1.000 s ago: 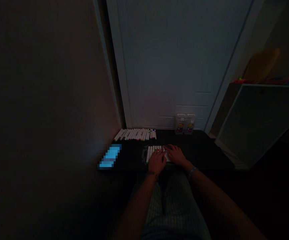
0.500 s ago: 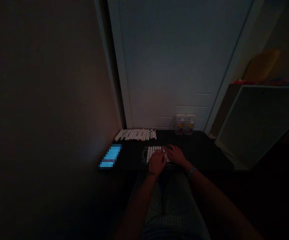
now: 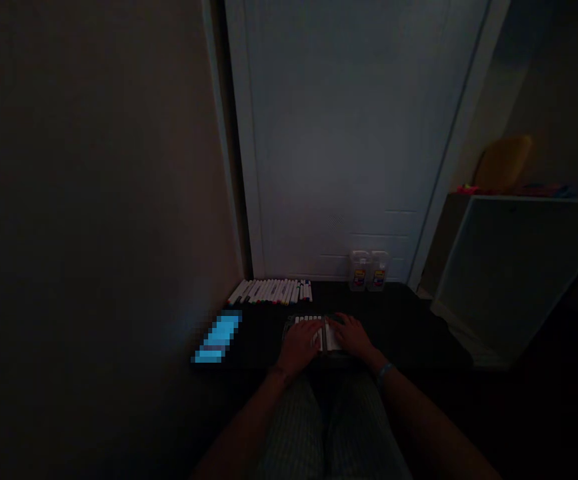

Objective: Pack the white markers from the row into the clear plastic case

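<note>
The room is very dark. My left hand (image 3: 300,345) and my right hand (image 3: 353,335) both rest on a small case of white markers (image 3: 323,333) that lies on a dark surface (image 3: 403,320) in front of my knees. The fingers of both hands lie over the markers, but the dim light hides whether they grip any. A longer row of white markers (image 3: 271,291) lies further back by the door.
A lit blue screen (image 3: 217,337) glows at the left of the dark surface. Two small clear bottles (image 3: 369,270) stand against the white door (image 3: 343,133). A grey cabinet (image 3: 513,267) stands at the right, a wall at the left.
The view has tipped upward, so everything sits lower in the picture. My left hand has slid a little to the left over the case of markers.
</note>
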`<state>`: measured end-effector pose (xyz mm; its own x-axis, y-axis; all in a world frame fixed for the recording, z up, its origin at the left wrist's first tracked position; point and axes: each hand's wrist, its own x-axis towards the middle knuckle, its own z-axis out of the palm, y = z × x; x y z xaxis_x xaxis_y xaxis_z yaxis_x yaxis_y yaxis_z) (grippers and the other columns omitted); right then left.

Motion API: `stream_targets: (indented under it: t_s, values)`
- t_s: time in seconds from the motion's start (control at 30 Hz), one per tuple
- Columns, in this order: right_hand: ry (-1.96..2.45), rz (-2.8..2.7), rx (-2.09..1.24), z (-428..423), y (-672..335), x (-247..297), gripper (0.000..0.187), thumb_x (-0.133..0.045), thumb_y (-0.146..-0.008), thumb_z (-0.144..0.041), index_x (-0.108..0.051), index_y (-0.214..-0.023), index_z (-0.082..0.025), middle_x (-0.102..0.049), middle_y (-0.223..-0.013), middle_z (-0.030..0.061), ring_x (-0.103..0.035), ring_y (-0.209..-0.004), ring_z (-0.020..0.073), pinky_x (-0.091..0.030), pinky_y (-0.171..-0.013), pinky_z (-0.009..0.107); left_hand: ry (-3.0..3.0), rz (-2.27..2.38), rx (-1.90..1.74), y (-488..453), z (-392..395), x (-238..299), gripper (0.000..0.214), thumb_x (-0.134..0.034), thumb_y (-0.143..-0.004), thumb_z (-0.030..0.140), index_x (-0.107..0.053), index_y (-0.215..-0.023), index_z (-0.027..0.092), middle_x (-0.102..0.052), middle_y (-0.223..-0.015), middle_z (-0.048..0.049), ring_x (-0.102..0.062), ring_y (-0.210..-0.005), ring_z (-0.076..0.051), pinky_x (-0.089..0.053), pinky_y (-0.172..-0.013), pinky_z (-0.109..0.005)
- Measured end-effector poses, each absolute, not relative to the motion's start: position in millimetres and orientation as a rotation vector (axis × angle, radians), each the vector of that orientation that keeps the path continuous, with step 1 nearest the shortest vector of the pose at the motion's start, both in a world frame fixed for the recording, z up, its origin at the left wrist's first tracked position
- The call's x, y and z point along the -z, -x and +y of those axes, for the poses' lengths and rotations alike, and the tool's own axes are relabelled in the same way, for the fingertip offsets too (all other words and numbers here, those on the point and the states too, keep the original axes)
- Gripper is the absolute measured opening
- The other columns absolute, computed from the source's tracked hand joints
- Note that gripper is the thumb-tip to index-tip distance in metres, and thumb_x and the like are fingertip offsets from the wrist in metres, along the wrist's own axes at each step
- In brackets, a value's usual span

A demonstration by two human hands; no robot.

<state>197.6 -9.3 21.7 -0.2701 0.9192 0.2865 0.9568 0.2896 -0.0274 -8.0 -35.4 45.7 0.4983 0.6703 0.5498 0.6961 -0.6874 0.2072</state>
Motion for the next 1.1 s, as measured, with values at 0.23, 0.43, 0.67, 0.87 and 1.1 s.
stream_targets:
  t_s: [0.23, 0.43, 0.67, 0.87, 1.1]
  values:
    - [1.737, -2.322, 0.189, -12, -196, -26, 0.051, -0.041, -0.088, -0.028, -0.031, -0.137, -0.037, -0.037, -0.139, 0.003, -0.039, -0.119, 0.0233, -0.03, -0.096, 0.038, 2.803, -1.278, 0.753, 62, -17, -35, 0.076, -0.063, -0.071, 0.052, -0.035, -0.137, 0.026, -0.04, -0.141, -0.0039, -0.034, -0.129, -0.025, -0.032, -0.105, -0.039]
    - [1.703, -2.331, 0.184, -16, -198, -31, 0.047, -0.039, -0.089, -0.027, -0.035, -0.136, -0.036, -0.039, -0.138, 0.0022, -0.039, -0.118, 0.0213, -0.033, -0.094, 0.035, 2.832, -1.281, 0.761, 56, -11, -25, 0.079, -0.063, -0.066, 0.061, -0.039, -0.134, 0.029, -0.04, -0.141, -0.001, -0.029, -0.132, -0.025, -0.028, -0.107, -0.04]
    - [1.603, -2.381, 0.218, -21, -198, -39, 0.044, -0.042, -0.089, -0.024, -0.042, -0.132, -0.034, -0.045, -0.133, 0.001, -0.038, -0.116, 0.0214, -0.034, -0.093, 0.034, 2.855, -1.357, 0.779, 58, -13, -28, 0.073, -0.065, -0.064, 0.06, -0.047, -0.129, 0.03, -0.042, -0.139, 0.0003, -0.03, -0.131, -0.025, -0.027, -0.108, -0.04]
    - [1.552, -2.399, 0.217, -23, -197, -45, 0.04, -0.041, -0.089, -0.02, -0.051, -0.126, -0.031, -0.052, -0.126, 0.0008, -0.04, -0.112, 0.0206, -0.035, -0.091, 0.033, 2.863, -1.379, 0.783, 57, -15, -29, 0.072, -0.066, -0.064, 0.059, -0.048, -0.128, 0.031, -0.042, -0.139, 0.0017, -0.03, -0.131, -0.024, -0.027, -0.108, -0.039]
    - [1.277, -2.542, 0.276, -36, -184, -61, 0.04, -0.04, -0.09, -0.027, -0.047, -0.129, -0.024, -0.056, -0.123, 0.0037, -0.042, -0.115, 0.0213, -0.027, -0.099, 0.038, 2.842, -1.355, 0.773, 58, -12, -26, 0.073, -0.063, -0.066, 0.061, -0.046, -0.13, 0.029, -0.041, -0.14, 0.001, -0.029, -0.131, -0.024, -0.026, -0.109, -0.038]
